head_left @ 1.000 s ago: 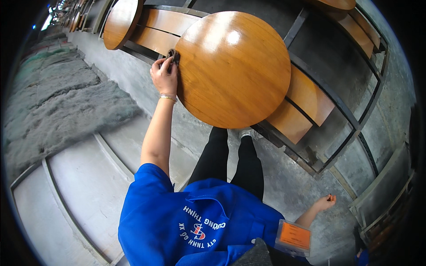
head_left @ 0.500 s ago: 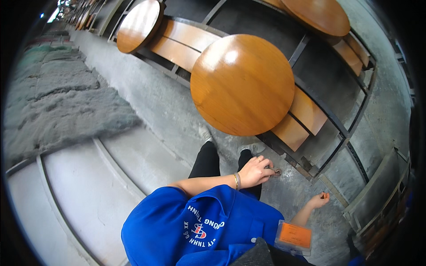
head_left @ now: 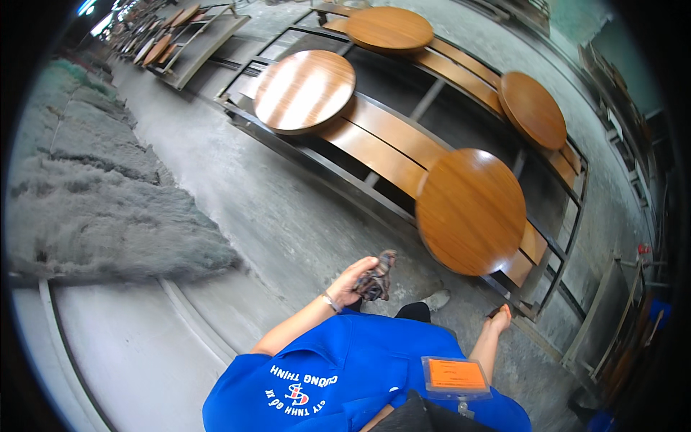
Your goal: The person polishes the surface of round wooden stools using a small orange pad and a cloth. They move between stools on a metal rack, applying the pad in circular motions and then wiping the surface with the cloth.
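Observation:
My left hand (head_left: 350, 283), with a bracelet at its wrist, grips a dark, crumpled cloth (head_left: 377, 279) in front of my body. Part of the cloth sticks out past the fingers. Low on the right, my right hand (head_left: 501, 317) is closed with its fingers curled. A small dark bit shows at those fingers, too little to name. Just beyond that hand, a round brown wooden top (head_left: 471, 212) rests on wooden planks (head_left: 534, 243); neither hand touches it. Another glossy round wooden top (head_left: 305, 91) lies farther along the same planks.
A dark metal frame (head_left: 553, 284) carries the planks, with more round tops (head_left: 389, 29) on its far side. To the left are grey fuzzy filter mats (head_left: 108, 223) above pale panels (head_left: 115, 345). Grey concrete floor (head_left: 252, 194) runs between. Another rack stands far back.
My left hand has moved left and turned, bringing the cloth into view. The near round top now appears farther right, and more of the rack shows as my view shifts.

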`<control>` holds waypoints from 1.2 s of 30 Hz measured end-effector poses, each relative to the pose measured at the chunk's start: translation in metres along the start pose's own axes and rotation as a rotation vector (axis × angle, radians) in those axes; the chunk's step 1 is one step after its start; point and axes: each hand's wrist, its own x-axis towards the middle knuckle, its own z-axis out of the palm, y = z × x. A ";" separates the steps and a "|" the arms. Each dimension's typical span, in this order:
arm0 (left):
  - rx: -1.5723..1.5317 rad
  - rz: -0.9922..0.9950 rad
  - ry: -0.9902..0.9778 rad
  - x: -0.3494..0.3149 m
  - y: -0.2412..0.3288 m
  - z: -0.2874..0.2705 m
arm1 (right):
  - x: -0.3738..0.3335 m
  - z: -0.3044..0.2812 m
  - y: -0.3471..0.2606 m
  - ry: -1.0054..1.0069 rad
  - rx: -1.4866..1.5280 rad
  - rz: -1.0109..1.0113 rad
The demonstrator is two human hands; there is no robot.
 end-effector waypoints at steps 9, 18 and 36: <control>0.024 0.412 0.141 -0.061 0.200 -0.076 | -0.268 0.297 -0.062 -0.786 0.126 -0.011; 0.079 0.566 0.336 -0.039 0.397 -0.170 | -0.512 0.617 -0.039 -1.002 0.181 -0.108; 0.761 0.008 0.142 0.158 0.805 -0.260 | -0.609 0.854 -0.019 -0.220 -0.369 -0.937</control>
